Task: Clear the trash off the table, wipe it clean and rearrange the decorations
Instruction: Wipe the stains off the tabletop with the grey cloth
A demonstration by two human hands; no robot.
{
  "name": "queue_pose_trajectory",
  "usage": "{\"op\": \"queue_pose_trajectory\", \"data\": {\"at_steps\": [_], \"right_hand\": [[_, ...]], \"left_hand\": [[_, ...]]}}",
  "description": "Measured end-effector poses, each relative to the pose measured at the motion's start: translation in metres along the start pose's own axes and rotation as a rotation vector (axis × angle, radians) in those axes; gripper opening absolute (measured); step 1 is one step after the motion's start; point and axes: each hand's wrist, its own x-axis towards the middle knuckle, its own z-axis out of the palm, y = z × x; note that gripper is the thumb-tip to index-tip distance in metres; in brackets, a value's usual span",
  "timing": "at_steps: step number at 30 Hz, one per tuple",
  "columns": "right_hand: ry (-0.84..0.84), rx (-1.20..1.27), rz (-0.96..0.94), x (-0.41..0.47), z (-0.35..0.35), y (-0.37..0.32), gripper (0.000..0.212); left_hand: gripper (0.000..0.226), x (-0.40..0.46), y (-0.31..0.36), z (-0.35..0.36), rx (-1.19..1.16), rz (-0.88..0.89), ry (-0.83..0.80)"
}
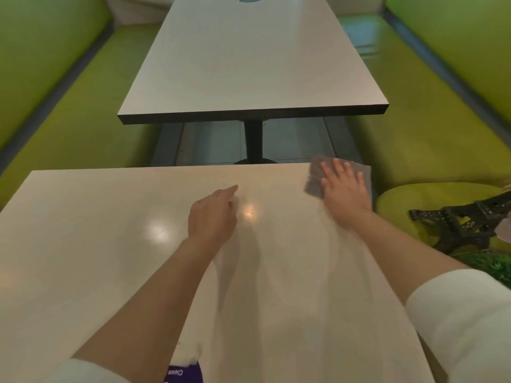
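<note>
The table [116, 272] fills the lower part of the view, its pale glossy top showing two bright light reflections near the middle. At its far right corner lies a grey cloth [315, 175], partly overhanging the far edge. The right hand [344, 186] lies flat on the cloth with its fingers [336, 165] straight and spread, pressing it onto the table. The left hand [213, 217] is near the middle of the table, well apart from the cloth, its fingers relaxed and stretched forward, grasping nothing; whether it touches the top or hangs just over it I cannot tell. Both forearms are bare below rolled white sleeves [464, 316]. A purple label [184, 373] peeks out at the near edge under the left arm. To the right, on a green seat [409, 200], a black Eiffel Tower model [464, 222] lies tilted. Beyond stands a second table [249, 64] between green benches [69, 120].
</note>
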Motion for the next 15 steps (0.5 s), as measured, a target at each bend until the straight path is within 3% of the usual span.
{"op": "queue_pose_trajectory", "data": {"at_steps": [3, 5, 11, 15], "right_hand": [[0.018, 0.000, 0.145, -0.007, 0.005, -0.014, 0.053], [0.022, 0.004, 0.137, -0.014, 0.014, -0.055, 0.054], [-0.100, 0.102, -0.309, -0.076, 0.042, -0.223, 0.052], [-0.141, 0.093, -0.509, -0.080, 0.042, -0.223, 0.050]], "left_hand": [[0.027, -0.020, -0.016, -0.010, -0.152, 0.016, 0.081], [0.014, -0.043, -0.029, -0.013, -0.184, 0.000, 0.191], [0.008, -0.107, -0.062, -0.007, -0.251, -0.163, 0.324], [0.010, -0.135, -0.067, -0.006, -0.292, -0.267, 0.351]]}}
